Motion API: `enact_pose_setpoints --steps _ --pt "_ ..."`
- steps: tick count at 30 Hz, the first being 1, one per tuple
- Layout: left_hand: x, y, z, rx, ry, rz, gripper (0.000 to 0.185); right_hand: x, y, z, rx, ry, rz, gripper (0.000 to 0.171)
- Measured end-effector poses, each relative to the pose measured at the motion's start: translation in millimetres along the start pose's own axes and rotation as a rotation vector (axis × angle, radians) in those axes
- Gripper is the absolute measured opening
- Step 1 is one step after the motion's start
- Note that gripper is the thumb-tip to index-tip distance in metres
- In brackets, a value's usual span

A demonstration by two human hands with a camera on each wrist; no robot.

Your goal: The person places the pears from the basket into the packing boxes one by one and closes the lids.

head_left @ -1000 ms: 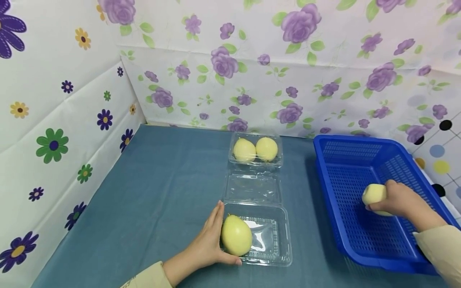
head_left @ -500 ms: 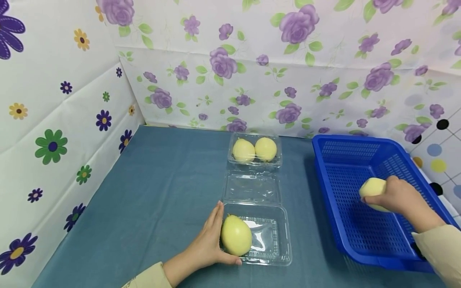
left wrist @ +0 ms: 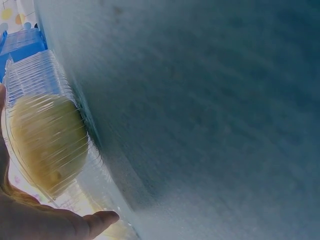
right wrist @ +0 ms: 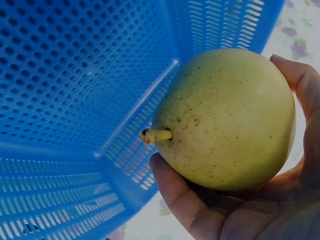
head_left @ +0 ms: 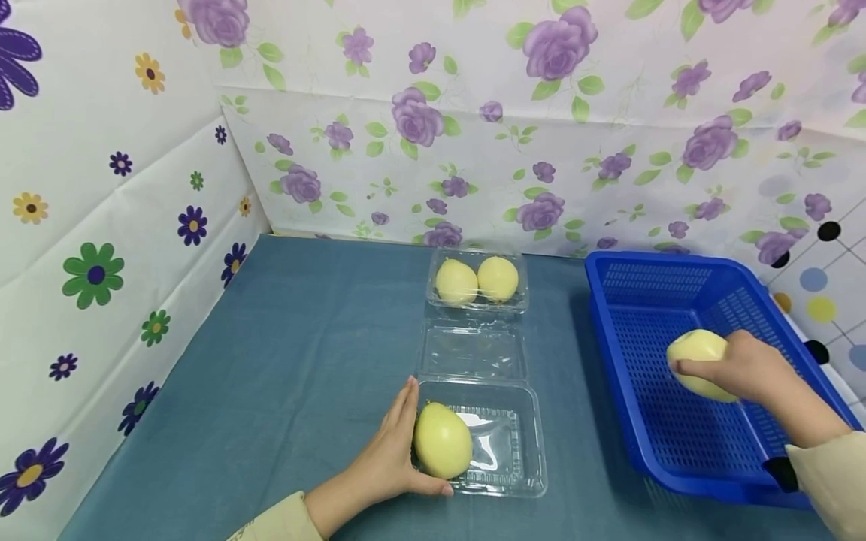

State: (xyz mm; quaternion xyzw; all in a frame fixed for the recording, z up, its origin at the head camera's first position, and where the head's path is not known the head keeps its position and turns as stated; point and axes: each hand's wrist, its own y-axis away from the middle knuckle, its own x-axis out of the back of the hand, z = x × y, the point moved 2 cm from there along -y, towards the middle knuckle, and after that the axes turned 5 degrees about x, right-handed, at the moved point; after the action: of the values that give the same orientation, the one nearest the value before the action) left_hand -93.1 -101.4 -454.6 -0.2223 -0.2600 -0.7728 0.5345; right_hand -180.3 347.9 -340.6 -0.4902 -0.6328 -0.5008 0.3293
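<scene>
My left hand rests at the left side of an open clear plastic box, fingers straight along its wall and thumb at the front edge. Inside the box, on its left, sits a yellow-green pear; the left wrist view shows this pear through the ribbed wall. With my right hand I grip another pear over the blue basket. In the right wrist view that speckled pear has its short stem facing the basket, with thumb and fingers around it.
The box's lid lies flat behind it. Farther back, against the flowered wall, stands a second clear box holding two pears. The perforated basket stands to the right on the blue-grey cloth.
My right hand has lifted the pear slightly and moved it a little left within the basket's outline, tilting it. The left hand and its box stay put.
</scene>
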Motion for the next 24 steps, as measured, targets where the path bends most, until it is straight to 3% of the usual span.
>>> enact_pose_setpoints --steps 7,13,24 --pt "-0.2 0.4 0.2 0.001 0.000 0.002 0.142 1.4 9.2 -15.5 0.024 -0.005 0.005 0.093" --pt "0.2 0.5 1.5 0.001 0.003 -0.003 0.141 3.4 19.2 -28.7 0.019 -0.012 0.019 0.092" --pt "1.2 0.3 1.7 0.000 0.009 0.002 0.141 4.4 29.4 -52.1 0.088 -0.016 0.056 0.087"
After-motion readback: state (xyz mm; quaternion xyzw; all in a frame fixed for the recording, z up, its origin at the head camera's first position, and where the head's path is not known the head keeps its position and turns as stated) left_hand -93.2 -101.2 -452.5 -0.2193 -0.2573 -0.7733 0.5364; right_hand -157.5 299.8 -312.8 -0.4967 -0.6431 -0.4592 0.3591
